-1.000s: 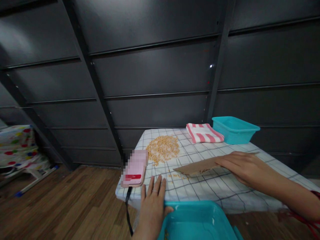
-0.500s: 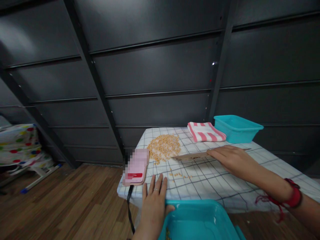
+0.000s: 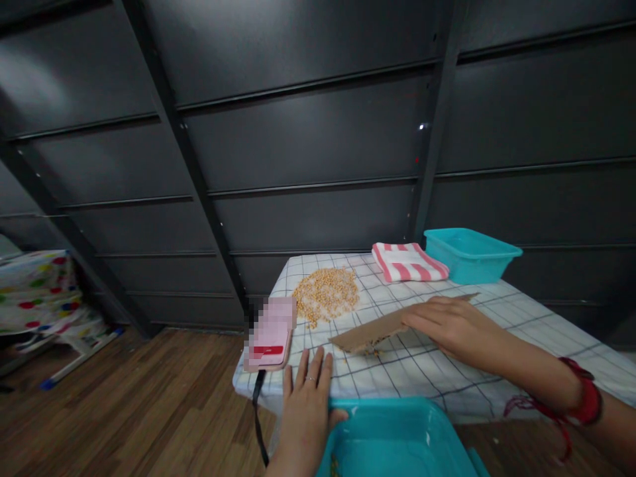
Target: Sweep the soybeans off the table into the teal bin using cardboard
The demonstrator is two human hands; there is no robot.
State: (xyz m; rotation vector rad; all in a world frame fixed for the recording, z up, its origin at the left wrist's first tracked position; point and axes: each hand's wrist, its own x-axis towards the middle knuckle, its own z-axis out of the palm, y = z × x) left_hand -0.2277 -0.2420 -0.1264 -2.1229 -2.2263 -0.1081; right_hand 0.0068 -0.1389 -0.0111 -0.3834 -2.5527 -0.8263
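My right hand (image 3: 447, 324) grips a flat piece of brown cardboard (image 3: 377, 329), its lower edge down at the checked tablecloth (image 3: 298, 354). A few loose yellow kernels (image 3: 376, 353) lie right by that edge, partly hidden under the board. Beyond it spreads a pile of yellow kernels (image 3: 326, 295) mixed with white grains. My left hand (image 3: 307, 397) lies with fingers stretched out on the table's front edge, its thumb over the rim of the near turquoise basin (image 3: 387, 444). Some small greenish bits show inside that basin at the left.
A pink phone (image 3: 271, 331) with a black cable (image 3: 257, 411) rests at the table's left edge. Toward the back right are a folded pink-and-white striped towel (image 3: 410, 262) and another turquoise basin (image 3: 470, 258). Dark panelled wall (image 3: 308, 146) stands behind the table.
My right hand has drawn the cardboard toward me and slightly left, over the loose kernels, and the board now leans more. My left hand stays in place.
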